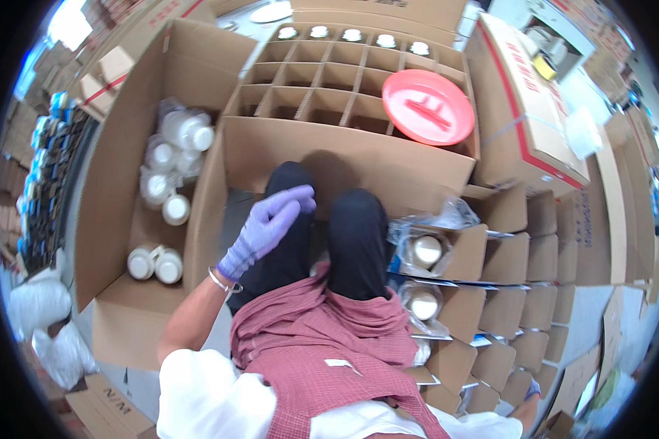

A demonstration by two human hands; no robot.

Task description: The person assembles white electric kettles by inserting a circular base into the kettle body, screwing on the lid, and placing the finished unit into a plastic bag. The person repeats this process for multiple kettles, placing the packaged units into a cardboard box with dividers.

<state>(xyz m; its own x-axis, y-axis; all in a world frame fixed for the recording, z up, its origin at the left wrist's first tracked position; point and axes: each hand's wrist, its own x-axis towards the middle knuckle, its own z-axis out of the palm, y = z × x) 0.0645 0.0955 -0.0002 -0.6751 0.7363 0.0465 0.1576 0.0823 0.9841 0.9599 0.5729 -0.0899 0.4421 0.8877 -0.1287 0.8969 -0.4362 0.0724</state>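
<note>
My left hand (pixel 265 225), in a thin purple glove, hovers above my left knee with its fingers stretched out and nothing held. Only a sliver of my right hand (pixel 533 388) shows at the lower right, beside small open cardboard boxes (pixel 495 310); its fingers are hidden. Two white-lidded containers in clear wrap, one upper (pixel 426 251) and one lower (pixel 422 304), sit in the boxes nearest my right leg. Before my knees stands a divided carton (pixel 348 157), with several white-capped bottles (pixel 352 35) along its far row.
A round red plastic dish (pixel 397 94) with red pieces in it rests on the dividers at the right. To my left, an open carton (pixel 124 212) holds several clear containers with white lids (pixel 176 209). A sealed carton (pixel 520 95) stands at the far right.
</note>
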